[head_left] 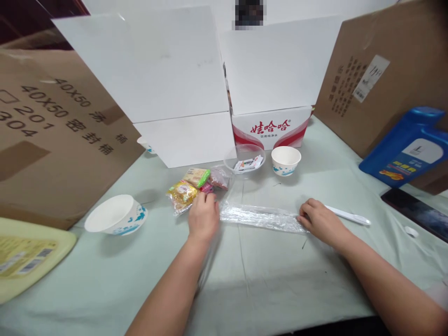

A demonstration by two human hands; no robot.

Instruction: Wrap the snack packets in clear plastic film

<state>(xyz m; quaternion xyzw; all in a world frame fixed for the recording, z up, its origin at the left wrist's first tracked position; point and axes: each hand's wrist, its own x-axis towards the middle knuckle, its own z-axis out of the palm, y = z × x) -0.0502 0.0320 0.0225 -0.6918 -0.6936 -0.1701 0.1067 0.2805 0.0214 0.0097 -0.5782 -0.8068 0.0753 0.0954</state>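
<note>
A long, narrow strip of folded clear plastic film [262, 217] lies crosswise on the table between my hands. My left hand [203, 215] has its fingers closed at the strip's left end, beside several small snack packets [184, 191] in yellow, green and clear wrappers. At the right end, my right hand [320, 220] pinches the film with bent fingers. Just beyond that hand, a white plastic handle [352, 216] sticks out to the right; its other end is hidden behind the hand.
Behind the film stand a clear bowl [229, 161] with printed sachets and a white paper bowl [286, 161]. A larger paper bowl [117, 215] tilts at left, near a pale yellow bottle [35, 256]. A blue jug [402, 149] and phone [415, 212] are right. Cardboard and white boxes surround the table.
</note>
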